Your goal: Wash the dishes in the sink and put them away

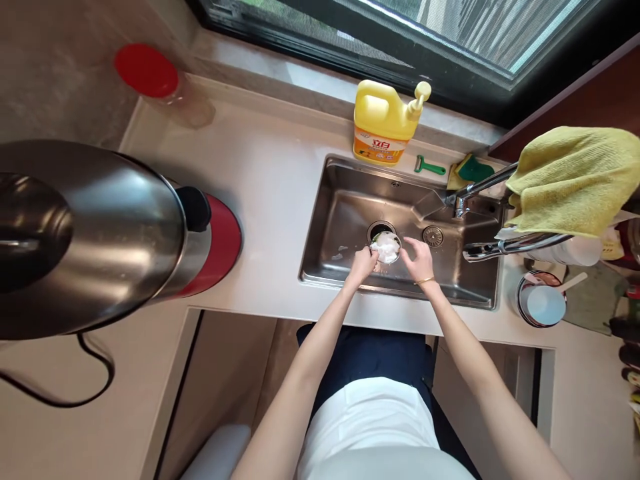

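Over the near part of the steel sink (345, 200), my left hand (364, 265) pinches the edge of a small round container (387, 247). White, foamy-looking stuff fills its top, and its exact kind does not show clearly. My right hand (419, 260) is at the container's right side, thumb and fingers apart in a curve. Whether its fingertips touch the rim I cannot tell. Just beyond the container lies a dark round drain opening (379, 227), partly covered by it. A second drain with a strainer cover (433, 236) sits to the right.
A chrome faucet (517, 245) reaches over the sink's right side, under a yellow cloth (575, 180). Behind the sink stand a yellow detergent jug (383, 127), a green peeler (430, 165) and sponges (473, 170). Stacked bowls (543, 303) are right; a large steel appliance (110, 233) is left.
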